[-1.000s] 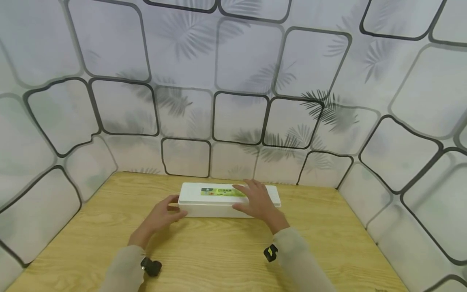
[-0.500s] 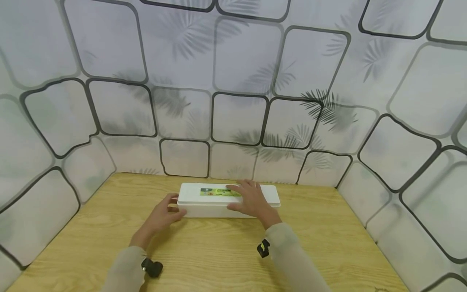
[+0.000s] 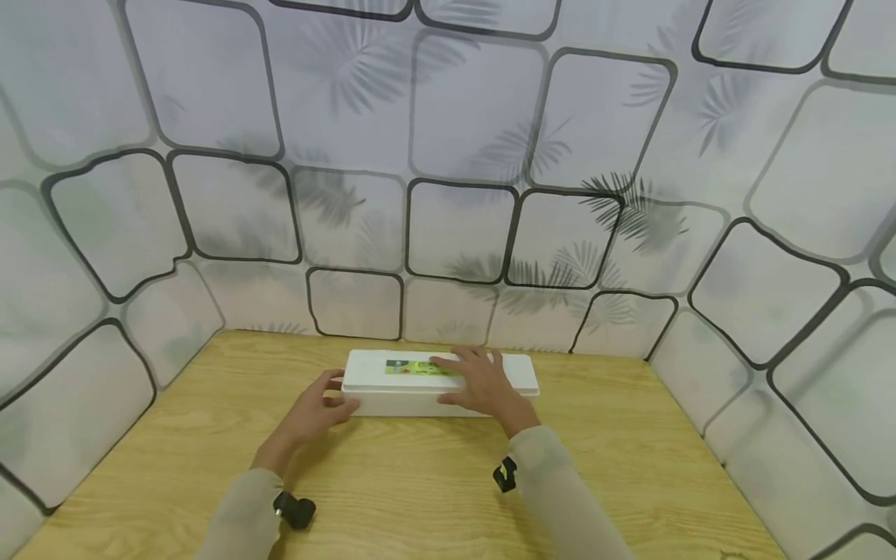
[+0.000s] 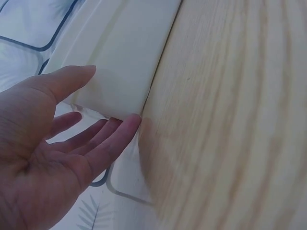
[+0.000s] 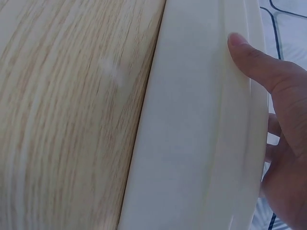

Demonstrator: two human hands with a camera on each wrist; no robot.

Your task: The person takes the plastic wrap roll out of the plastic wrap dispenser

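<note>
A long white lidded plastic box (image 3: 392,402) lies crosswise near the back of the wooden table, its lid (image 3: 367,365) on. A green and yellow label (image 3: 413,367) marks the lid's top, partly covered by my right hand. My left hand (image 3: 315,408) holds the box's left end, thumb toward the front wall and fingers curved about the end, as the left wrist view also shows. Across the lid, right of middle, lies my right hand (image 3: 484,385). In the right wrist view its thumb (image 5: 254,60) rests along the lid's front edge, while the other fingers are mostly hidden beyond it.
Light wood-grain table (image 3: 392,482) spreads in front of the box and to both sides. A pale curtain (image 3: 462,225) with dark rounded squares and leaf prints hangs close behind the box and along both sides.
My right hand has slid slightly left along the lid, then stayed there. The left hand and the box have hardly moved.
</note>
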